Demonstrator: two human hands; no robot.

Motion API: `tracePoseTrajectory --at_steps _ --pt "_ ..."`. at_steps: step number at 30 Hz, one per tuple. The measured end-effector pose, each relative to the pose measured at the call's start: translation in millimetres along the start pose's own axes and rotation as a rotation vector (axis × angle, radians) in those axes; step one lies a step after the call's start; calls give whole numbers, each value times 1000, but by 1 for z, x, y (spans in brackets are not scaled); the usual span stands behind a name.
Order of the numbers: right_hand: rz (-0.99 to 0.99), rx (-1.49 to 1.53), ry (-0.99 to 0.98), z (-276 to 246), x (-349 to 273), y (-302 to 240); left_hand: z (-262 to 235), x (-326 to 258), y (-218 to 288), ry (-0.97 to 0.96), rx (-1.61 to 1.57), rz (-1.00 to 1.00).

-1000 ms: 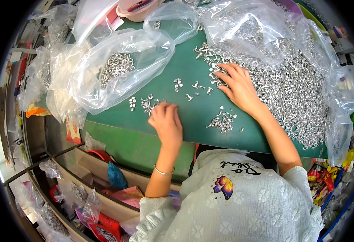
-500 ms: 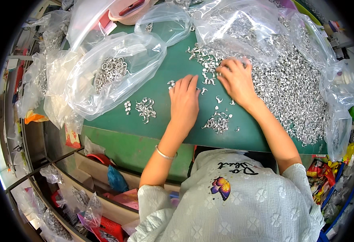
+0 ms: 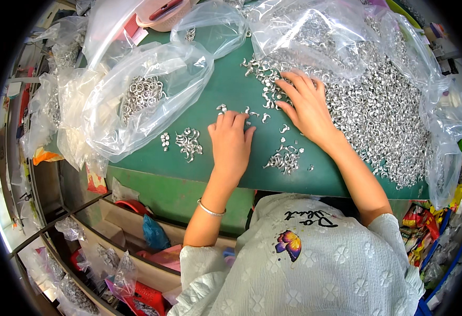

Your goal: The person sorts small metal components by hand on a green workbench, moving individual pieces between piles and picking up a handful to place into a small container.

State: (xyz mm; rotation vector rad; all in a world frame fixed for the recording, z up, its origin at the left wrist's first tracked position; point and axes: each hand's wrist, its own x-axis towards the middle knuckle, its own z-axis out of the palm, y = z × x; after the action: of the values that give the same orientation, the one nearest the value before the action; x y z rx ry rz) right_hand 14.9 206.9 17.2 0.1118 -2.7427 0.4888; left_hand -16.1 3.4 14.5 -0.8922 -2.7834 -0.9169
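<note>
My left hand [image 3: 230,145] rests low over the green tabletop [image 3: 152,157], fingers bent and apart, thumb out to the side. Just beyond its fingertips lie a few small silver metal pieces [image 3: 221,108]. My right hand [image 3: 310,111] is spread at the left edge of a large heap of small, curved, hook-like silver metal pieces [image 3: 384,116], its fingertips over or touching loose ones. Nothing shows in either grasp, though the undersides of the fingers are hidden. Between the hands, a few single hooks [image 3: 265,118] are scattered. A small pile of hooks [image 3: 283,160] sits nearer me.
Left of my left hand lie another small pile of hooks [image 3: 189,143] and a short cluster of tiny pieces [image 3: 165,140]. Farther left, a clear plastic bag [image 3: 186,87] holds silver rings [image 3: 142,96]. Clear plastic [image 3: 310,26] partly covers the heap. A pink basin [image 3: 162,21] stands at the back.
My left hand has drawn back toward me and a little left, its thumb spreading. My right hand has moved slightly nearer, and its fingers have opened wider.
</note>
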Motion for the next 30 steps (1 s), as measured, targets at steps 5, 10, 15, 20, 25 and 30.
tracePoseTrajectory --at_steps 5,10,15,20,25,30 --pt "-97 -120 -197 9 -5 -5 7 -2 -6 -2 -51 -3" --pt "-275 72 -385 -4 -24 -18 5 -7 -10 45 -116 -44" --pt "-192 346 -165 -16 -32 13 4 -13 -4 50 -162 -9" --pt "-46 191 -14 -9 -9 6 13 7 1 74 -40 40" --pt "-19 117 32 -2 -9 11 12 10 -3 46 12 47" --pt "-63 173 103 12 16 4 23 40 -1 101 -10 105"
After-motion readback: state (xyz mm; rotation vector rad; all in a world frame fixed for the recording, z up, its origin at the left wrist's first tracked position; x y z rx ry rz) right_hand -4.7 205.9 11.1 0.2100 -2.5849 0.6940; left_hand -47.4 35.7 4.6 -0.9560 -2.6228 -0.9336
